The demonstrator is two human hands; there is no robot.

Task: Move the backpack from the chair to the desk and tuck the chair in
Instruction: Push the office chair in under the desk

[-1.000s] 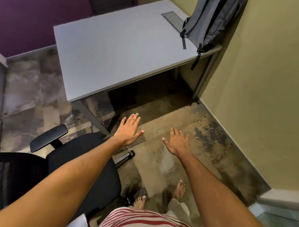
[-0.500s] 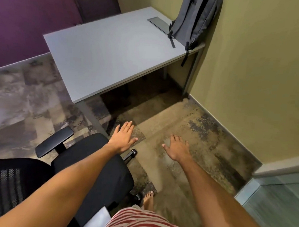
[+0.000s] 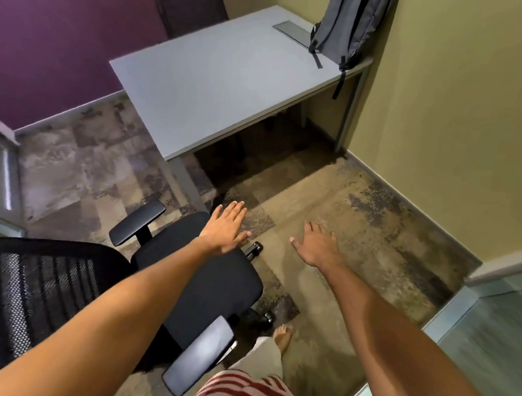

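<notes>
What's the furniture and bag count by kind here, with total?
Desk: 1
Office chair: 1
Backpack: 1
Total: 3

A grey backpack (image 3: 349, 25) with black straps leans on the pale grey desk (image 3: 217, 85), beside an olive wall (image 3: 454, 116). The near chair (image 3: 208, 273) is black with a mesh back, over mottled brown and beige carpet (image 3: 358, 208). The far left wall (image 3: 66, 39) is purple.

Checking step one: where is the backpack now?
The backpack stands on the desk's far right corner, leaning against the yellow wall.
</notes>
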